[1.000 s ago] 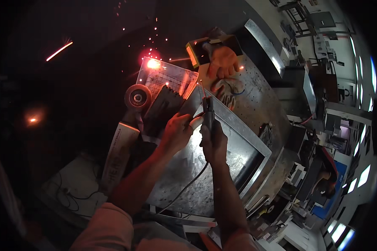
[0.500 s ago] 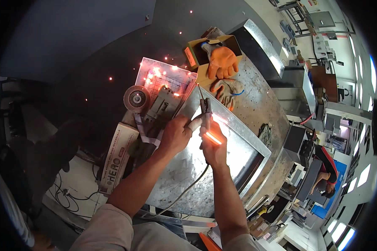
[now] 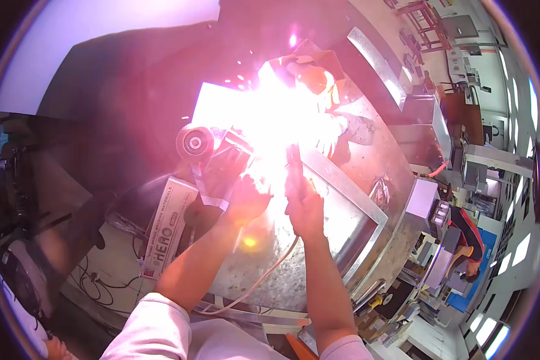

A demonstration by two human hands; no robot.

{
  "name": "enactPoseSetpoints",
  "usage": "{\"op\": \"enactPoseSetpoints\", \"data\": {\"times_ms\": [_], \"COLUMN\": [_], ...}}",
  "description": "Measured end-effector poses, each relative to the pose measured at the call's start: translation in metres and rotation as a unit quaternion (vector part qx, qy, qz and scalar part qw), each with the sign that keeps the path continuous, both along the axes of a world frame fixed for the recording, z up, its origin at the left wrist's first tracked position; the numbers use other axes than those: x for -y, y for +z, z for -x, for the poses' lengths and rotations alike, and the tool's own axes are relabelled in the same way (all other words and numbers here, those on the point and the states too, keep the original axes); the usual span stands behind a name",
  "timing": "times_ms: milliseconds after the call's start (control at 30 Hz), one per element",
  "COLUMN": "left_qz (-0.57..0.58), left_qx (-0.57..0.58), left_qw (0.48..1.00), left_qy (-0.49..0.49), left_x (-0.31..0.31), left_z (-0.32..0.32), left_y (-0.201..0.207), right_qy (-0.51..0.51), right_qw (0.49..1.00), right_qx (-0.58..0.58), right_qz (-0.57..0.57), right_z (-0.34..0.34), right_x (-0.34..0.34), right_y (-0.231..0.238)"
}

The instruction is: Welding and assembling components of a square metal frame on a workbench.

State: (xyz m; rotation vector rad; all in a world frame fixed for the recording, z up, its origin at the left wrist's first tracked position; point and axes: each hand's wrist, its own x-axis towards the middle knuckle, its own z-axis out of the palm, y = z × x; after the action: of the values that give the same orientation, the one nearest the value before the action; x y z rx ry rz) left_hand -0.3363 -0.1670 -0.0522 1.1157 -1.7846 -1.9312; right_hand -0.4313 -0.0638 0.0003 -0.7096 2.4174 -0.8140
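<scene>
My right hand is wrapped round a welding electrode holder, whose cable trails back toward me. A blinding white-pink arc glows at its far end, hiding the rod tip and the spot it touches. My left hand is close beside it on the left, over a metal sheet frame; glare washes out its fingers. Left of the arc, a grinder's round disc shows. An orange work glove behind the arc is partly lost in the light.
A long white cardboard box leans left of the frame. Black cables lie on the floor at left. The worn tabletop extends to the right. A dark metal cabinet stands beyond. Another person bends over a bench far right.
Scattered red sparks have given way to a large bright arc that floods the scene with light. Both hands stay in nearly the same place, the left slightly farther from the holder.
</scene>
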Motion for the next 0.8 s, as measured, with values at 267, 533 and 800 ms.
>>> {"op": "enactPoseSetpoints", "data": {"times_ms": [267, 533, 800], "left_qz": [0.065, 0.028, 0.078], "left_qx": [0.015, -0.008, -0.037], "left_qw": [0.994, 0.999, 0.996], "left_qy": [-0.087, -0.017, -0.013], "left_x": [0.006, -0.004, -0.008], "left_z": [-0.003, 0.004, 0.002], "left_y": [0.001, -0.004, -0.009], "right_qy": [-0.049, -0.023, -0.038], "right_qw": [0.99, 0.996, 0.993], "right_qx": [0.086, 0.054, 0.089], "right_qz": [-0.103, 0.071, 0.071], "right_z": [0.001, 0.0, -0.004], "right_x": [0.0, -0.009, -0.011], "right_y": [0.008, -0.002, 0.009]}}
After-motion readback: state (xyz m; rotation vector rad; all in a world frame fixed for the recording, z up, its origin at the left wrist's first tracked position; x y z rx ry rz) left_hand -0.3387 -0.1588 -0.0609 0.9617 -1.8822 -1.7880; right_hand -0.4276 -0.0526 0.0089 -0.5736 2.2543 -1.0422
